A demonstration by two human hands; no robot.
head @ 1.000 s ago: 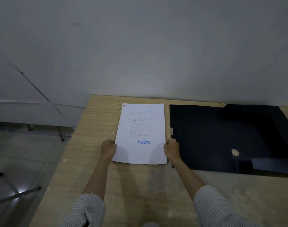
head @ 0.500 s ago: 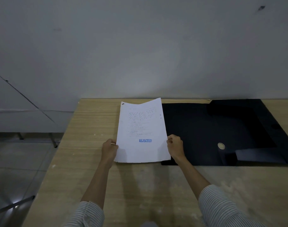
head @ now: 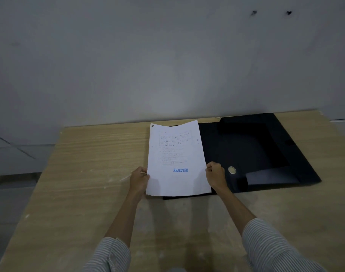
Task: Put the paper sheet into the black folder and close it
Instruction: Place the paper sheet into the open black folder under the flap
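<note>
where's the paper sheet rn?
Head view, centre: paper sheet held between left hand and right hand, overlapping the open black folder's left part.

This looks like a plain office or paperwork room, dimly lit. A light wood-grain desk (head: 93,173) stands pushed against a bare grey-white wall (head: 148,65). On it lies an opened black folder (head: 256,154) with a round metal snap (head: 232,170), and a printed paper sheet (head: 175,154) stamped "REJECTED" in blue. To the left is a pale tiled floor (head: 8,203).
</note>
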